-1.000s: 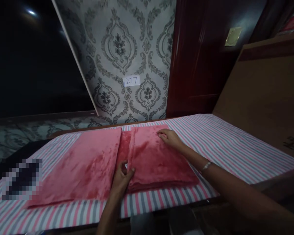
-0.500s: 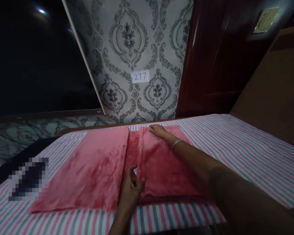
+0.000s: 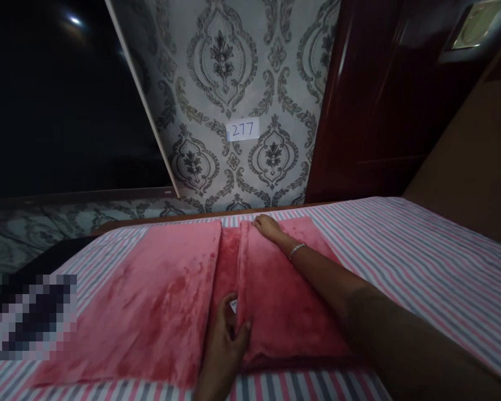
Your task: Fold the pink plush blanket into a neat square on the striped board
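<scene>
A pink plush blanket [image 3: 162, 301] lies on a striped sheet. Its two sides are folded inward, leaving a narrow strip of the darker layer between them. My left hand [image 3: 225, 340] is at the near part of the right panel's inner edge, thumb on top and fingers in the gap, gripping the fold. A small white label [image 3: 234, 306] shows between its fingers. At the far end of the same edge, my right hand [image 3: 268, 227] has its fingers curled over the fold. A bracelet circles that wrist. The undersides of both grips are hidden.
The striped sheet [image 3: 401, 250] covers the surface and reaches a wooden edge by the patterned wall. A dark screen [image 3: 67, 100] stands at the left, a brown panel [image 3: 471, 150] at the right. A paper marked 277 [image 3: 242, 129] is on the wall. A blurred patch covers something at lower left.
The view has shifted slightly, and the blanket looks a little larger and lower. Both hands stay at the right panel's inner edge, which stands up a little more as a fold.
</scene>
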`<state>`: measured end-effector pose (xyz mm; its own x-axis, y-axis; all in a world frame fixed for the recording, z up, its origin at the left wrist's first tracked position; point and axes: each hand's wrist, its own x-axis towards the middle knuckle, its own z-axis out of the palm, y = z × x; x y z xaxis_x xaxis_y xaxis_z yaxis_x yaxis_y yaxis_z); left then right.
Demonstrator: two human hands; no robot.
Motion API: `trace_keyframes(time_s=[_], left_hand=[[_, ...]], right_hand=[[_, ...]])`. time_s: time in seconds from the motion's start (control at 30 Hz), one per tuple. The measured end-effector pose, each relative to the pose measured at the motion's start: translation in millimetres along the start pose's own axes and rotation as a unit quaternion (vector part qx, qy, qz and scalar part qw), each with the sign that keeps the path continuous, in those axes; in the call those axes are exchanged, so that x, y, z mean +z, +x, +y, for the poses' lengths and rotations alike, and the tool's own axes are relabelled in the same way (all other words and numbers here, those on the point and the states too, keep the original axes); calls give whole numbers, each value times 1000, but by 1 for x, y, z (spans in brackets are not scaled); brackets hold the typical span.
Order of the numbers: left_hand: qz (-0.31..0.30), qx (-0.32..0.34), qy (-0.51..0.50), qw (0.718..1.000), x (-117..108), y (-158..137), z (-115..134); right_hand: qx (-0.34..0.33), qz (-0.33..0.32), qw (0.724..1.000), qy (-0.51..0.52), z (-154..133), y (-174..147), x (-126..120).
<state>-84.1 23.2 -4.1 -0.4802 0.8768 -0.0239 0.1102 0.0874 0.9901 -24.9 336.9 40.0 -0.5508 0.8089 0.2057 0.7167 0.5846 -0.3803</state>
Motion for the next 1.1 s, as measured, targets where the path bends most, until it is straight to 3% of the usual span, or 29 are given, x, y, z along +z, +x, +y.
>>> trace_keyframes(time_s=[0.1, 0.2, 0.27, 0.4, 0.57, 0.73, 0.9, 1.0, 1.1], left_hand=[[-1, -11, -32, 999, 4, -2, 5], [7, -9, -48, 999, 7, -1, 8], [-1, -11, -41, 999, 6, 1, 9], [-35, -34, -42, 998, 0, 5, 13], [-22, -31, -49, 998, -1, 5, 23], [8, -41, -42, 998, 6, -4, 44], [43, -80, -49, 995, 15, -12, 65], [47, -92, -40, 994, 17, -12, 69], [53, -83, -7, 995, 14, -8, 64]], right_hand=[[-19, -8, 1000, 7, 4, -5, -13], [-64, -8, 998, -9, 17, -32, -36], [-81, -7, 996, -44, 31, -69, -54], [-49, 4, 995, -91, 70, -166, -79], [16, 30, 998, -51, 108, -251, -59], [13, 96, 990, 99, 120, -273, -33], [53, 164, 946, 275, 118, -281, -42], [66, 163, 935, 308, 116, -286, -50], [31, 144, 944, 297, 112, -291, -55]])
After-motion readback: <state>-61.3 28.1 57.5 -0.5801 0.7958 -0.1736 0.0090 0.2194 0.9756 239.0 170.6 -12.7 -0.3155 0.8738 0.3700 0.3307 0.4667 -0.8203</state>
